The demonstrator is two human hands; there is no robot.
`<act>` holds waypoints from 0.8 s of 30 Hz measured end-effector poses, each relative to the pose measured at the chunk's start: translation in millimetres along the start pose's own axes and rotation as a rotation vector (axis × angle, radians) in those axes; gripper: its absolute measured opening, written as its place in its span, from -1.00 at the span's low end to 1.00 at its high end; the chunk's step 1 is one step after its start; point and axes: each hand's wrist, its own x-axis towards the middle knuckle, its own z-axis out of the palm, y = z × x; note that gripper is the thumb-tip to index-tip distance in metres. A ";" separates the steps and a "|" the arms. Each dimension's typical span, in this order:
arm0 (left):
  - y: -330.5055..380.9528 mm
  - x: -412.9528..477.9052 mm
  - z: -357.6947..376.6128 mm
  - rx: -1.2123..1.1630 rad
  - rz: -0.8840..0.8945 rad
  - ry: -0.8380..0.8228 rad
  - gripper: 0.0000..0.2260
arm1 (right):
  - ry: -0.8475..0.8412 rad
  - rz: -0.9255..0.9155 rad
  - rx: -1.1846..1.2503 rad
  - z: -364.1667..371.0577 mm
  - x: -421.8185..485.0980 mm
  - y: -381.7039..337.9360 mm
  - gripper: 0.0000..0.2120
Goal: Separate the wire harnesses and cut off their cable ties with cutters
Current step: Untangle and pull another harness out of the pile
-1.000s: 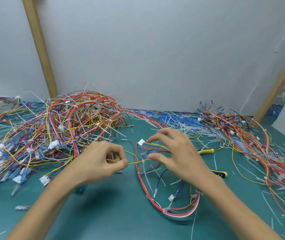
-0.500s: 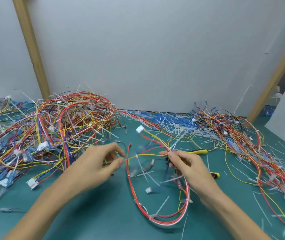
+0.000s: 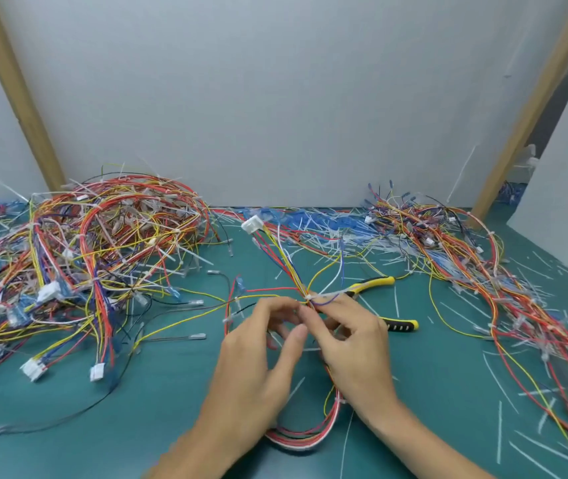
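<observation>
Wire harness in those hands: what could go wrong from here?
The cable tie hugs thin wires where the right hand pinches the harness, so the cutters might nick one. Its loose yellow wire trails toward the left pile and could snag there.

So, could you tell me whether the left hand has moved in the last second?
Yes: the left hand has moved right, closer to the yellow-handled cutters lying on the teal mat.

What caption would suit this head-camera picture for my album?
Right hand pinches a wire harness by its cable tie, left hand close beside, cutters lying on the green mat.
</observation>
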 end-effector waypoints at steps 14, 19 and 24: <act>9.4 22.2 21.4 -0.637 -0.324 0.265 -0.88 | -0.036 -0.280 -0.543 7.9 -10.9 -4.3 -0.70; 12.3 50.3 2.5 -0.580 -0.396 0.238 -0.95 | 0.038 0.010 -0.090 -14.0 4.4 8.0 -0.70; 54.6 107.4 -42.6 -0.439 -0.428 -0.070 -0.92 | -0.070 0.180 0.108 -36.9 19.8 23.3 -0.67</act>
